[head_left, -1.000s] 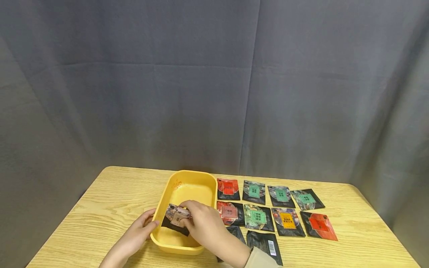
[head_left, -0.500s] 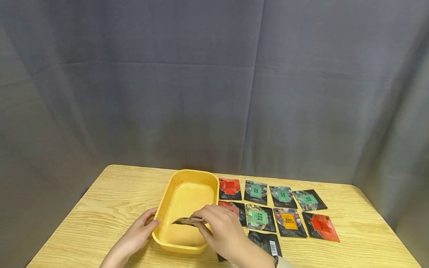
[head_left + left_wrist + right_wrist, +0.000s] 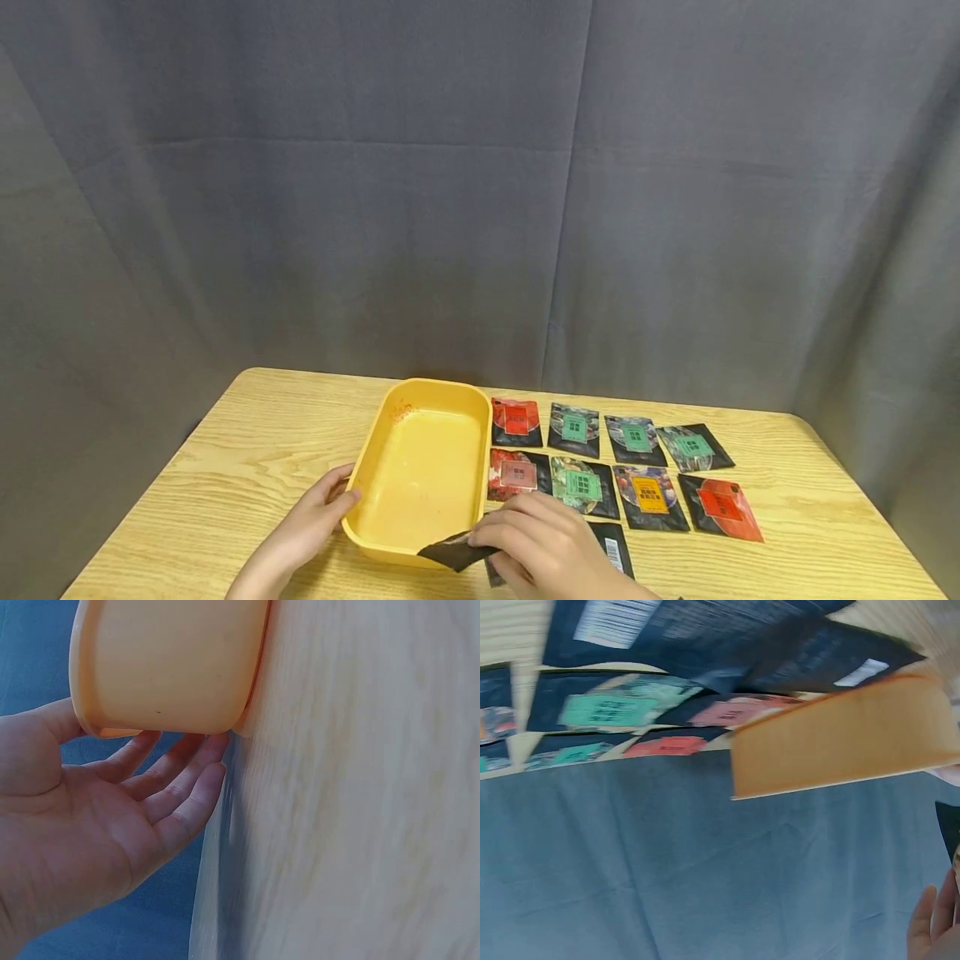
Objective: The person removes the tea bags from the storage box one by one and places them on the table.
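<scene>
A yellow plastic tray (image 3: 420,475) rests on the wooden table, with nothing lying inside it. My left hand (image 3: 311,521) grips its left rim, thumb over the edge and fingers outside; the left wrist view has these fingers (image 3: 172,776) against the tray's outer wall. Between thumb and fingers, my right hand (image 3: 551,546) pinches a dark sachet (image 3: 453,550) above the tray's near right corner. The sachet is tilted, and its printed front is mostly hidden. At the edge of the right wrist view, only part of this hand (image 3: 937,922) and the sachet (image 3: 949,829) show.
Rows of flat printed sachets lie right of the tray, among them a red one (image 3: 516,422), a green-labelled one (image 3: 574,429) and a yellow-labelled one (image 3: 647,497). A sachet with a barcode (image 3: 615,550) lies face down, partly behind my right hand. A grey curtain (image 3: 450,250) hangs behind.
My right hand has lifted the sachet out of the tray and carried it right and nearer, over the near right corner. My left hand stays at the rim.
</scene>
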`<state>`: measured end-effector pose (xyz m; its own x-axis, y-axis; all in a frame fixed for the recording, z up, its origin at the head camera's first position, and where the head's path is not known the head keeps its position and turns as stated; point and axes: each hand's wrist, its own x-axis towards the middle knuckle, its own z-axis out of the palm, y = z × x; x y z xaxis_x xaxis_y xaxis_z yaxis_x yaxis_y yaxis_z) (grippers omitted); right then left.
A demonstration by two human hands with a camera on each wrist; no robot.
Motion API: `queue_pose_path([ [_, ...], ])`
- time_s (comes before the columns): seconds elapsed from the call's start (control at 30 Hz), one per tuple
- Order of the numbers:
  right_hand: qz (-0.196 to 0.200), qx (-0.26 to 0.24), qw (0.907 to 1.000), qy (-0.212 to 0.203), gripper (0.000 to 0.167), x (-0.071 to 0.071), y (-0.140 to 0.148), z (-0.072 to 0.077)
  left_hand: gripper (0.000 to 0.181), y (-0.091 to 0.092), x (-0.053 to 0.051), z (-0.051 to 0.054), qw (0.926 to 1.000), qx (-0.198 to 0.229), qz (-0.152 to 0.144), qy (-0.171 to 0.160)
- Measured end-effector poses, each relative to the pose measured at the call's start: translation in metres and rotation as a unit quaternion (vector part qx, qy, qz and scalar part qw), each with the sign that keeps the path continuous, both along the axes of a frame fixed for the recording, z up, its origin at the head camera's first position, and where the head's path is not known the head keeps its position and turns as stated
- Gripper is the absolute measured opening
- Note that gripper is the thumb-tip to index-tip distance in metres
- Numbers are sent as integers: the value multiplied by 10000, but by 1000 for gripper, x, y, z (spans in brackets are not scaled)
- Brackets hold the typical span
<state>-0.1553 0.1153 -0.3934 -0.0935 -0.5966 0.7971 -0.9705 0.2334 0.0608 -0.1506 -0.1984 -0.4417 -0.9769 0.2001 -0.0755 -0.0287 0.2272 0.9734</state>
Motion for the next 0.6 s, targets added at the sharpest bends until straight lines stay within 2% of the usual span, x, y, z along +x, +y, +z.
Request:
queue_pose_path([
  [0.07,41,-13,10000,89,28,1,7,-2,55,0,0,-1,10000,-29,-23,8],
  [0.2,-51,81,10000,-20,28,5,23,-4,55,-1,0,-2,10000,30,-52,15],
  [0.43,-552,203,9981,-186,30,9,49,-14,55,-1,0,-2,9999,69,-102,18],
  [0.6,-1072,396,9917,-589,32,14,68,-21,56,-1,0,-1,9998,128,-123,42],
])
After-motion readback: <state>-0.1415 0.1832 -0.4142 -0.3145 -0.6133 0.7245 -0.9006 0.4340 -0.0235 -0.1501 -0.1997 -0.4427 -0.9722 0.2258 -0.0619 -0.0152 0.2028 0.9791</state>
